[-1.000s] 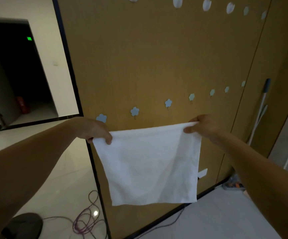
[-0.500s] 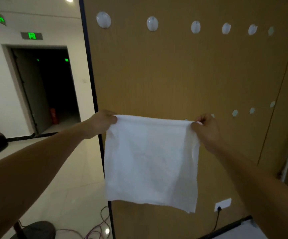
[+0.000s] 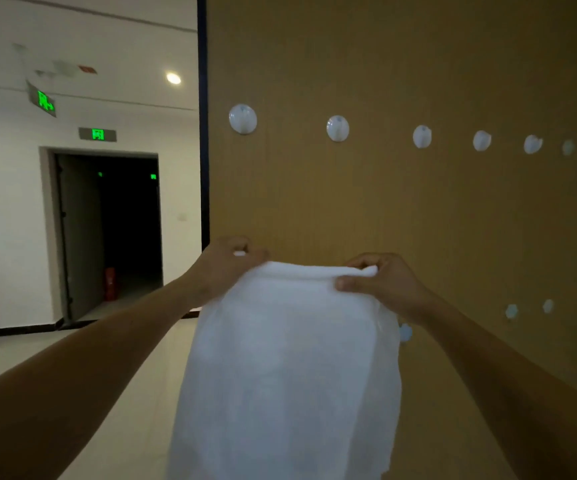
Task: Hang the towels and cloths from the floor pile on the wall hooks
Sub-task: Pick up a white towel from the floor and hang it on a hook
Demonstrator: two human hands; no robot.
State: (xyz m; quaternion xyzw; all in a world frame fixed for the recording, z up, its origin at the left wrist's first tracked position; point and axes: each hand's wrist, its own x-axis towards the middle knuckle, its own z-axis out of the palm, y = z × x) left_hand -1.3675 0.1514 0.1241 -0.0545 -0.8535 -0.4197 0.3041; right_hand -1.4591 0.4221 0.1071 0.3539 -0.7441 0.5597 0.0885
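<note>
The white cloth (image 3: 290, 358) is cut off at 6 o'clock and half hides one of four pale flower hooks (image 3: 511, 311) at 4 o'clock. Soft and limp, its top hem is pinched by the left hand (image 3: 226, 268) and the right hand (image 3: 380, 285). Six glossy round hooks (image 3: 242, 118) cross the wood panel (image 3: 384, 202) at 1 o'clock.

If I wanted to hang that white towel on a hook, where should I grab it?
Probably by its top edge, as now: the left hand and right hand pinch the towel near the upper corners, coming from each side. It hangs limp, so that keeps the edge spread for a hook.
</note>
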